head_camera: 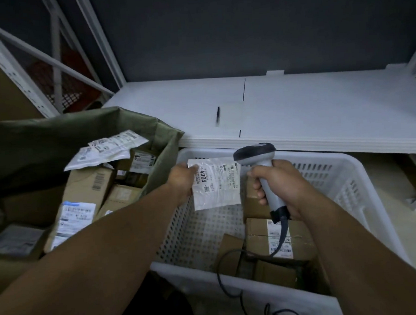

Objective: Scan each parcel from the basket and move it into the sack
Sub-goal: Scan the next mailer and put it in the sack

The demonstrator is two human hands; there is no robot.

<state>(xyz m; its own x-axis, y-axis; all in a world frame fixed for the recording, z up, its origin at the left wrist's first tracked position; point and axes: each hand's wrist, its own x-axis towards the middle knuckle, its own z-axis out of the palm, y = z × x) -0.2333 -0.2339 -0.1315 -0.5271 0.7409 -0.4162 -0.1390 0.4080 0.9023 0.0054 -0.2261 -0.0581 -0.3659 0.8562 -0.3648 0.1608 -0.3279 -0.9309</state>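
our left hand [183, 180] pinches the thin white parcel [215, 182] over the basket [337, 173] beside the sack [54, 137], our right hand [280, 184] wraps the scanner [258, 159], and the floppy parcel may bend so the scan fails.

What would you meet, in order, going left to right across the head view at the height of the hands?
green sack → left hand → white labelled parcel → barcode scanner → right wall of the white basket
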